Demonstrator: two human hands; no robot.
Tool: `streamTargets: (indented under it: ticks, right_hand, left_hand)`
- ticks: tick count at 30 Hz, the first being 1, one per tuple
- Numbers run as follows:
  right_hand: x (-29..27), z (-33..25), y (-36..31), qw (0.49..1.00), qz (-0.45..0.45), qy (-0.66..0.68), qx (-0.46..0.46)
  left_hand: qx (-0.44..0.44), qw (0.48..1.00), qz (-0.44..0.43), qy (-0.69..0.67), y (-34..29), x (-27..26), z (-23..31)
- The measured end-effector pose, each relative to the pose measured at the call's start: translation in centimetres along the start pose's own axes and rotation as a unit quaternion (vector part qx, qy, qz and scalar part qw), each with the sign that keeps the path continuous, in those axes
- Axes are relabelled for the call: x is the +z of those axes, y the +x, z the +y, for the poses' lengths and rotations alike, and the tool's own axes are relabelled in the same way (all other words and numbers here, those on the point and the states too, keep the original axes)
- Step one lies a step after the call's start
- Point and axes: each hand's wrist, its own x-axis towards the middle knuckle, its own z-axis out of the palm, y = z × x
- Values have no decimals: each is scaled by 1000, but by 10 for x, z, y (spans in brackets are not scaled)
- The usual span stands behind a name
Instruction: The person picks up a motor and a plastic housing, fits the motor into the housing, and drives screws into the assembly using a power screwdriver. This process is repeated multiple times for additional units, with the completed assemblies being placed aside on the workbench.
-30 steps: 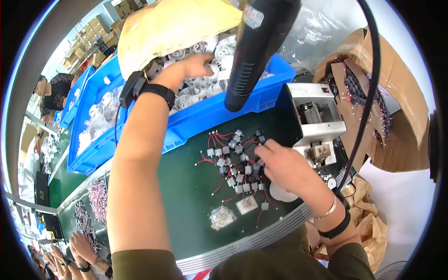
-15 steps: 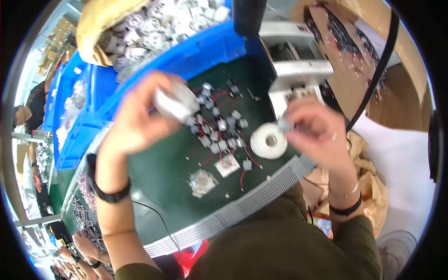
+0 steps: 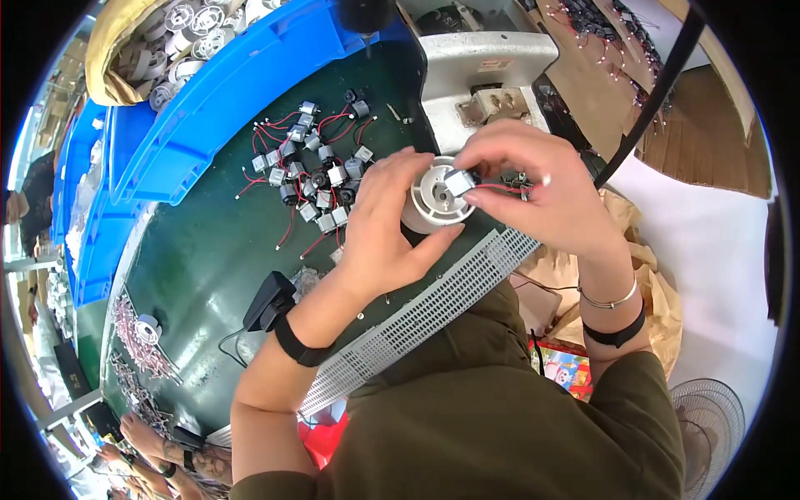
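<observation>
My left hand [image 3: 385, 221] curls around the side of a round white plastic housing [image 3: 427, 218], whose open top faces up and shows ribs and a central recess. Pinched between thumb and fingers of my right hand [image 3: 529, 179] is a small silver motor [image 3: 458, 182], held over the right part of the housing's opening. Red wires [image 3: 500, 189] trail from the motor under my right fingers. Left of my left hand lies a loose pile of similar small motors [image 3: 312, 171] with red wires on the green table [image 3: 208, 242].
Behind the table stands a grey-white bench machine [image 3: 487, 62]. A blue bin [image 3: 217, 104] and a bag of white plastic parts [image 3: 112, 67] are at the far left. A perforated grey strip [image 3: 425, 312] runs along the near edge. Another person's hands [image 3: 146, 435] are at lower left.
My left hand has moved right and down with a white housing, toward my right hand. My right hand now holds the motor at its opening. The view has shifted too.
</observation>
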Motion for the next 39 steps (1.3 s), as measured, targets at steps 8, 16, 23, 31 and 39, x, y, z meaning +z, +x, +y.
streamTargets:
  ticks: [8, 16, 23, 31, 39]
  right_hand:
    - [-3, 6, 9, 979, -106, -151, -83]
    - [5, 2, 19, 906, -196, -334, -170]
    - [-1, -37, 64, 969, 121, -100, -193]
    - [9, -95, 177, 950, 39, 256, -176]
    - [-32, -86, 95, 945, 158, 221, -181]
  left_hand:
    - [4, 993, -117, 22, 19, -30, 2]
    - [8, 988, -156, -3, 22, -39, -1]
    - [78, 992, -64, 74, 7, -46, 3]
    - [176, 977, 5, 119, 6, -9, 6]
    - [167, 977, 9, 129, 6, -17, -4]
